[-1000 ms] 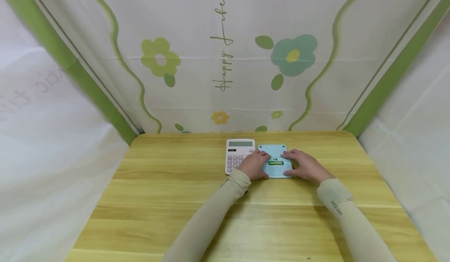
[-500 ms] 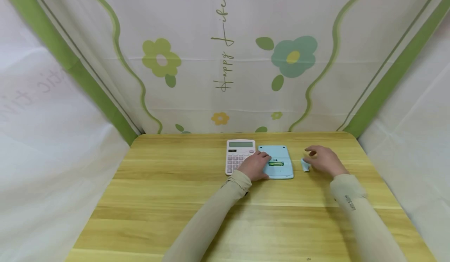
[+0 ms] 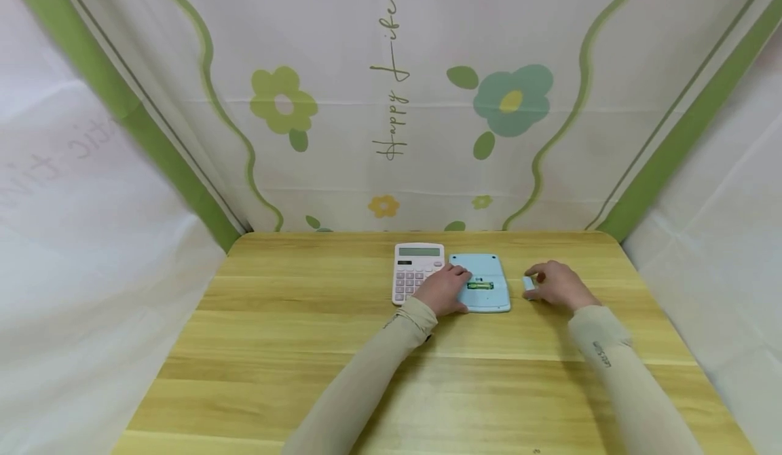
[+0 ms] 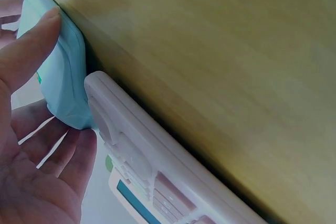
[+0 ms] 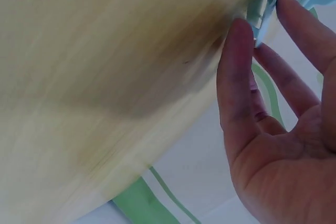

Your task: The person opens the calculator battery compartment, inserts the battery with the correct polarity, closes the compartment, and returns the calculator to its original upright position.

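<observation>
A light blue calculator (image 3: 485,265) lies face down on the table, a green battery (image 3: 480,285) showing in its open slot. My left hand (image 3: 444,288) holds it by its left side. In the left wrist view, the thumb lies over the blue calculator's edge (image 4: 68,77) and the other fingers reach its far side. To the right, my right hand (image 3: 561,284) pinches a small light blue battery cover (image 3: 528,288) between thumb and fingertips. The right wrist view shows this cover (image 5: 266,11) tilted, close over the table.
A pink calculator (image 3: 419,254) lies face up just left of the blue one, partly behind my left hand. The wooden table (image 3: 293,346) ends at a printed curtain (image 3: 342,149) at the back, with white cloth on both sides.
My right hand has left the blue calculator's right side and moved right to the battery cover, which it now pinches more upright. The left hand has stayed in place.
</observation>
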A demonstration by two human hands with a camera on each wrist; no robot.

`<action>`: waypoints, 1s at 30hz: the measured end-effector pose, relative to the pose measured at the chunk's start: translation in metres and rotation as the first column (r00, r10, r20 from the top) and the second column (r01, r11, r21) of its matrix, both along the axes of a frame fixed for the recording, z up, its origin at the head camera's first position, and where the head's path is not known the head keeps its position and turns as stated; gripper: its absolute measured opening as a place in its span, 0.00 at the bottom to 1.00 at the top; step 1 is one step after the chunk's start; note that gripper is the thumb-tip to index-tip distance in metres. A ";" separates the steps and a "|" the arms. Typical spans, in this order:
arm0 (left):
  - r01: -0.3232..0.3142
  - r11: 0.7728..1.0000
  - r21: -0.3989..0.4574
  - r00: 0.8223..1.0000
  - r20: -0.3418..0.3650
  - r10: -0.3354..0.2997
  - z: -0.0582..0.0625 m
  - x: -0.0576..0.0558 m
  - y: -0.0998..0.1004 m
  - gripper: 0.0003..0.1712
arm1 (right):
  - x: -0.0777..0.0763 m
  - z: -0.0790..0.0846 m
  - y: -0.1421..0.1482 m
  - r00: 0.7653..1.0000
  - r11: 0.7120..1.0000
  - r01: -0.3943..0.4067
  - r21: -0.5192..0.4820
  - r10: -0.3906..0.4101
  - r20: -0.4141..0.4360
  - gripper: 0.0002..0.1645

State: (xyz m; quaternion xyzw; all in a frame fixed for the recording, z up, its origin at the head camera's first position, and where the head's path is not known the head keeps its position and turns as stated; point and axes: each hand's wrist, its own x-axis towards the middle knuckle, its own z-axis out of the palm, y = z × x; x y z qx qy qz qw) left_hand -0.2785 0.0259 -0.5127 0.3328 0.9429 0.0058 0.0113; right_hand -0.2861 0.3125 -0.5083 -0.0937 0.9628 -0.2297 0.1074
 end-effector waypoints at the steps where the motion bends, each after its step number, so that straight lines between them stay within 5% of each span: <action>1: 0.003 1.000 0.003 1.000 0.001 -0.003 0.000 0.000 0.000 0.43 | 0.000 -0.001 0.000 1.000 1.000 0.000 0.003 0.000 0.000 0.32; 16: -0.014 1.000 0.003 1.000 0.008 0.014 0.000 0.000 -0.001 0.44 | 0.004 -0.004 0.000 1.000 0.998 -0.004 -0.068 0.004 -0.006 0.31; 30: -0.015 1.000 0.008 1.000 0.015 0.015 0.001 0.001 -0.003 0.45 | 0.007 -0.001 -0.001 0.994 0.974 0.004 -0.227 -0.028 -0.105 0.17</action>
